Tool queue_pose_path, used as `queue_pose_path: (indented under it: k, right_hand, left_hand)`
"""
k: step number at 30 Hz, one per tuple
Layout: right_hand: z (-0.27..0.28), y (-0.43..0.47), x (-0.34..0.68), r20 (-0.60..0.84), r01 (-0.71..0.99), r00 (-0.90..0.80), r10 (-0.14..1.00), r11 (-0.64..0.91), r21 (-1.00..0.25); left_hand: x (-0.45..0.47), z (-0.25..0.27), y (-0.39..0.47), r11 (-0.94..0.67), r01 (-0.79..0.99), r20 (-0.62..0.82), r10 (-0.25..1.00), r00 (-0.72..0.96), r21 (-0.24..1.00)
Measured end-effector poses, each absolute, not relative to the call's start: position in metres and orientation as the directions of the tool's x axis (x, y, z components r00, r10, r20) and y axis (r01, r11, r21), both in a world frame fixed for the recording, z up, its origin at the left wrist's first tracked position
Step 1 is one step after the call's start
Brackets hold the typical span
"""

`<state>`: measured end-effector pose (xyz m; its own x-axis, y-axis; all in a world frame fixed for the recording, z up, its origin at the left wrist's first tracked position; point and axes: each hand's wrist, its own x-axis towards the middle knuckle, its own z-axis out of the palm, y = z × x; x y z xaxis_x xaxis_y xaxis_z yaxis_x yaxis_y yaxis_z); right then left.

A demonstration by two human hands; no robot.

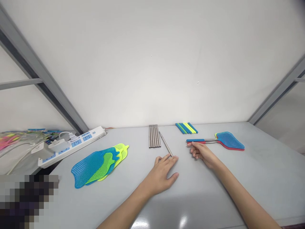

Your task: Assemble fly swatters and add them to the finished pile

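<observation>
My left hand [164,175] lies low over the table, fingers spread. Its fingertips touch the near end of a slanted metal rod [165,143]. Left of that rod, several similar metal tubes [154,136] lie side by side. My right hand [202,154] hovers with loosely curled fingers at the handle ends of assembled fly swatters [230,141]. Its index finger overlaps the red handle; whether it presses on it I cannot tell. The swatters are stacked, a blue head on top, with red and yellow edges beneath. Several blue, green and yellow grip sleeves [186,128] lie behind.
Loose blue, green and yellow swatter heads [95,165] overlap at the left on the grey table [262,178]. A white power strip [76,143] with plugs runs along the left edge, beside bagged colourful items [26,140]. A white wall [152,63] rises behind.
</observation>
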<state>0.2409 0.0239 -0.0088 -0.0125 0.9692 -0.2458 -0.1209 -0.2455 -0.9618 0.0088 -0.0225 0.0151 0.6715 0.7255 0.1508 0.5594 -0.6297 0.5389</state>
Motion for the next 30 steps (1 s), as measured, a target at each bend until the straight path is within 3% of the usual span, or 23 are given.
queue_pose_path:
  k: [15,30]
  right_hand:
    - [0.004,0.008,0.205,-0.217,-0.105,-0.306,0.927,-0.259,-0.960]
    - [0.005,0.003,0.202,-0.227,-0.213,-0.373,0.900,-0.321,-0.923]
  left_hand:
    - [0.009,0.000,-0.014,-0.604,0.668,0.125,0.775,0.620,0.435]
    - [0.009,0.005,-0.015,-0.586,0.654,0.149,0.788,0.597,0.478]
